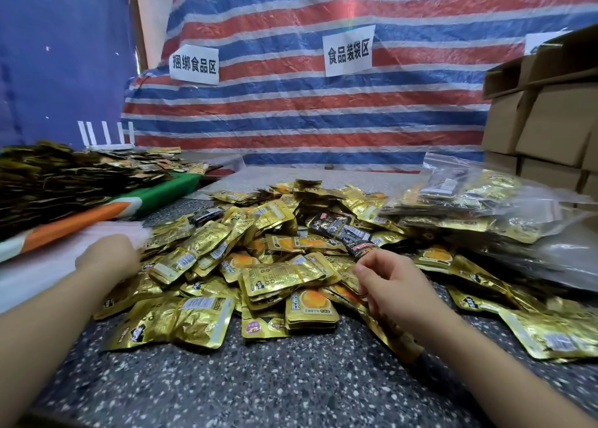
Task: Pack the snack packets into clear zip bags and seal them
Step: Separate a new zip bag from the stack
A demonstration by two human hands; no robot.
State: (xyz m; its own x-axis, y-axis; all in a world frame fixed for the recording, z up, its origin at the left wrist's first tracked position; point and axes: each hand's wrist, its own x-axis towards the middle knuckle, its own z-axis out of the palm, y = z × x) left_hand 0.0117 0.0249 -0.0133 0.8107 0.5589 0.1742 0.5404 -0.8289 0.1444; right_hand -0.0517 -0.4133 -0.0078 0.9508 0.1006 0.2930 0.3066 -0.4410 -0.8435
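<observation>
Far left of the left grip: dark heap of packets (64, 175) on an orange, white and green sheet (106, 212), with a white router (108, 136) behind.

Left grip (108, 259): back of the hand up, fingers curled down at the left edge of the gold packet pile (259, 259), beside a white sheet (48, 259). Fingertips hidden under the hand, so cannot tell whether anything is held.

Between the two grips: loose gold snack packets heaped on the speckled tabletop (259, 379), a few black packets (336, 227) mixed in toward the far side.

Right grip (385, 278): fingers curled, thumb and forefinger pinching the near end of a black and red packet (364, 248) on top of the pile.

Right of and beyond the right grip: clear zip bags (469, 197) already holding gold packets, stacked flat, more gold packets spilling toward the near right edge. Further right: stacked cardboard boxes (550, 120).

Behind everything: red, white and blue striped tarp (323, 120) with two white paper signs (348, 50).
</observation>
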